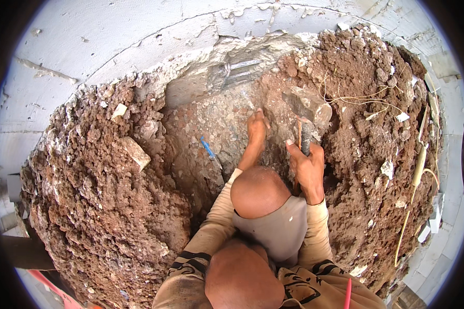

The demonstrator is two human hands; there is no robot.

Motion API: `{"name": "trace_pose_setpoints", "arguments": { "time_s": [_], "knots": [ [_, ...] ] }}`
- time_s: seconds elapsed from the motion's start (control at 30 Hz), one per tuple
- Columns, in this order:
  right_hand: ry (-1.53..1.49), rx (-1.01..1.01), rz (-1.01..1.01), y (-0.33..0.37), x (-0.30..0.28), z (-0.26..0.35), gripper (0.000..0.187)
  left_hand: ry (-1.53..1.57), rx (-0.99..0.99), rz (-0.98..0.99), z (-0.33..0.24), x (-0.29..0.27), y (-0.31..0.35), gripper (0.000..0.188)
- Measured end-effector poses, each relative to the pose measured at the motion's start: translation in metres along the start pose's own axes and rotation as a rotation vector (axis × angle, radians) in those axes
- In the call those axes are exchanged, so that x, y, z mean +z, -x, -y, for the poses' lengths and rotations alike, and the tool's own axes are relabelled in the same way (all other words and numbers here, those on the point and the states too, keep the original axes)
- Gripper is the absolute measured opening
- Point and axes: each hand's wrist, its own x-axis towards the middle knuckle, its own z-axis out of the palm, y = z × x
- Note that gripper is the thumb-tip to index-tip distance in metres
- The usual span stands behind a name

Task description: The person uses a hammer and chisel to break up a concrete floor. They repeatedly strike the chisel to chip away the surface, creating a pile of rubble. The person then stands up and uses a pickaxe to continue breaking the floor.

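My right hand (309, 167) is closed around the dark, rod-like handle (305, 139) of what looks like a heavy hammer (309, 105). Its blocky head is coated in dirt and lies against the soil ahead of the fist. A thin rusty rod (299, 135) runs alongside the handle. Ahead and to the left, my left hand (257, 129) reaches down to the grey rubble (232, 116) with its fingers curled; whatever they grip is hidden. Left of that forearm, a narrow blue stick-like piece (207, 147) lies in the pit.
Clumpy brown soil rises in heaps left (113, 206) and right (366, 195). At the back stands a pale wall (154, 41), its broken lower edge exposing metal bars (242, 66). Loose wires (355, 98) trail over the right heap. A stone chunk (135, 153) rests left. My bent knees (260, 190) are between my arms.
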Motion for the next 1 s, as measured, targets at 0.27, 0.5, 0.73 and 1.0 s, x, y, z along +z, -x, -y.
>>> {"name": "trace_pose_setpoints", "arguments": {
  "time_s": [0.27,0.5,0.73,1.0],
  "knots": [
    [0.131,-0.053,-0.049,-0.006,-0.006,-0.004,0.032,0.113,0.016,-0.422,0.036,-0.018,0.011,0.037],
    [-0.203,0.072,0.031,0.001,-0.002,0.001,0.033,-0.029,0.312,-0.385,0.011,0.002,0.063,0.039],
    [-0.335,-0.135,-0.010,0.009,-0.018,0.028,0.035,-0.152,0.412,-0.258,0.001,0.011,0.065,0.040],
    [-0.569,-0.221,0.002,0.055,-0.100,0.113,0.026,-0.224,0.458,-0.139,-0.028,0.018,0.062,0.040]
  ]
}}
